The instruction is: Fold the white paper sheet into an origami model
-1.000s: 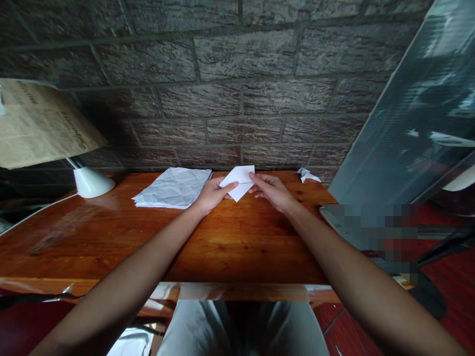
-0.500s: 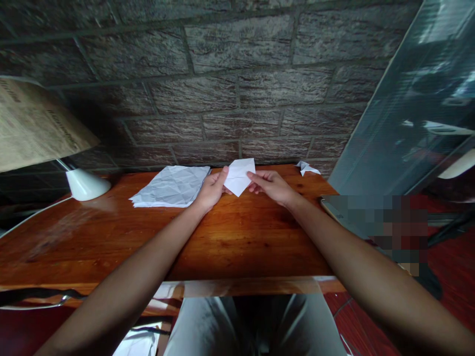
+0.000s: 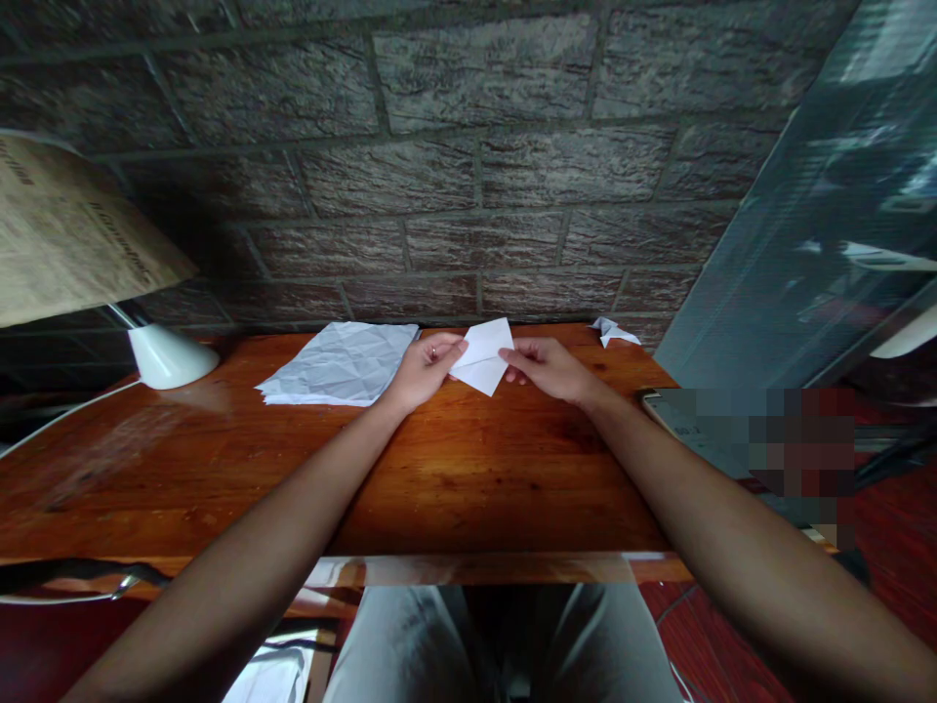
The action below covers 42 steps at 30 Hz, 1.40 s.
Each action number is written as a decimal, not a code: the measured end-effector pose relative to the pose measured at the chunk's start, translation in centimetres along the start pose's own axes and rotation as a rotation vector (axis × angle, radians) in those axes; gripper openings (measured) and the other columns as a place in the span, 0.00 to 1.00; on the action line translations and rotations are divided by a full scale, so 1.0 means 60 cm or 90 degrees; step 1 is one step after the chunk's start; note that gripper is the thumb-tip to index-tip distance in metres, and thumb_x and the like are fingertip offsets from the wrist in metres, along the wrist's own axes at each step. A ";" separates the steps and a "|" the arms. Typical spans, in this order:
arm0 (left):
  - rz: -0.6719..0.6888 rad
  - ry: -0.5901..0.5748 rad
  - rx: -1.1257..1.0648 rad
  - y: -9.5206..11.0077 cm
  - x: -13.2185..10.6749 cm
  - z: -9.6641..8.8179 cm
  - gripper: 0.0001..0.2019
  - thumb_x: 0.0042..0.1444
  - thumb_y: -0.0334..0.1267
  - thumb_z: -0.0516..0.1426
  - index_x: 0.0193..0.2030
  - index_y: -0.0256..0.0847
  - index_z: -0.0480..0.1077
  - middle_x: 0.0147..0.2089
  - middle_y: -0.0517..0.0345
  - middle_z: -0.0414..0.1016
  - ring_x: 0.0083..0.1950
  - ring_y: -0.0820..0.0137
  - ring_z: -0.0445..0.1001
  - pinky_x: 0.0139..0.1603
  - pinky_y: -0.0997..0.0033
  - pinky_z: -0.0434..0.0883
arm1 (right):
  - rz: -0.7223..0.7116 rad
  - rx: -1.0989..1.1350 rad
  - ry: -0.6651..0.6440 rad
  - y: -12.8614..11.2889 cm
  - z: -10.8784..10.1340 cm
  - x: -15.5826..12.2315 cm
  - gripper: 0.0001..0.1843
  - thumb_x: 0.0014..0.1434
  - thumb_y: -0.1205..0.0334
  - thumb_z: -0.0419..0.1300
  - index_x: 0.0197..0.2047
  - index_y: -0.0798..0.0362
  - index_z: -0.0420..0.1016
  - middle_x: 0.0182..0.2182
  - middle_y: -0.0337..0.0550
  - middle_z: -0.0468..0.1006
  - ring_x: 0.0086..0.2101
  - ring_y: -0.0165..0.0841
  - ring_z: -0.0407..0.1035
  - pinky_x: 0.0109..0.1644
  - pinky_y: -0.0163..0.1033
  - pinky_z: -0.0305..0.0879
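Note:
Both my hands hold a small folded white paper [image 3: 483,355] above the far part of a wooden table [image 3: 468,469]. My left hand [image 3: 423,371] pinches its left side, with a ring on one finger. My right hand [image 3: 548,367] pinches its right edge with curled fingers. The paper is creased into an angular shape with a point hanging toward me. A stack of crumpled white sheets [image 3: 341,363] lies just left of my left hand.
A brick wall rises right behind the table. A white lamp base [image 3: 170,355] with a paper shade [image 3: 65,234] stands at far left. A small crumpled paper piece [image 3: 611,332] sits at the back right corner. A glass panel [image 3: 805,195] leans at the right.
The folded paper has turned slightly in my hands, and my left fingers have moved onto its left edge. Both hands stay at the same spot on the table.

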<state>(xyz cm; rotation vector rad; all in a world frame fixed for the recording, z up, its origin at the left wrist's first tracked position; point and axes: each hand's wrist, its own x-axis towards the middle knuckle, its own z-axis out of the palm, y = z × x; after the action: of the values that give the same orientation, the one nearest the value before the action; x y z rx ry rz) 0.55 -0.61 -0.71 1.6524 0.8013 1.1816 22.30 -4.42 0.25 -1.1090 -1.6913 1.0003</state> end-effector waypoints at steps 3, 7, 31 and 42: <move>-0.002 0.012 0.002 -0.001 -0.003 0.002 0.26 0.47 0.61 0.67 0.38 0.38 0.79 0.29 0.57 0.81 0.28 0.71 0.73 0.29 0.74 0.65 | 0.001 0.012 -0.031 -0.005 0.008 -0.002 0.29 0.51 0.32 0.66 0.30 0.54 0.77 0.22 0.38 0.74 0.23 0.27 0.65 0.29 0.35 0.60; -0.025 -0.010 -0.020 0.001 -0.007 0.009 0.26 0.47 0.61 0.67 0.40 0.37 0.80 0.29 0.57 0.81 0.29 0.70 0.73 0.30 0.72 0.65 | -0.018 0.036 0.037 -0.013 0.019 -0.003 0.29 0.51 0.33 0.67 0.29 0.54 0.76 0.22 0.36 0.73 0.24 0.27 0.63 0.29 0.35 0.59; -0.119 -0.118 -0.054 0.013 -0.019 0.020 0.18 0.40 0.47 0.73 0.35 0.38 0.81 0.34 0.53 0.83 0.29 0.73 0.72 0.28 0.73 0.65 | 0.015 0.139 0.079 -0.031 0.029 -0.009 0.27 0.40 0.42 0.76 0.35 0.54 0.81 0.31 0.41 0.83 0.29 0.32 0.72 0.33 0.36 0.66; -0.128 -0.176 0.008 0.011 -0.020 0.025 0.18 0.41 0.51 0.73 0.28 0.38 0.79 0.29 0.52 0.82 0.27 0.70 0.74 0.28 0.72 0.68 | 0.044 0.150 0.159 -0.022 0.033 -0.008 0.24 0.45 0.40 0.73 0.32 0.54 0.84 0.27 0.41 0.82 0.25 0.29 0.66 0.29 0.36 0.59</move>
<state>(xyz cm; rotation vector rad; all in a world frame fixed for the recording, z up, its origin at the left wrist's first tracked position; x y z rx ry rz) 1.53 -2.38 -0.69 1.6583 0.7775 0.7898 20.21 -5.59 0.77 -1.0927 -1.3089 1.0282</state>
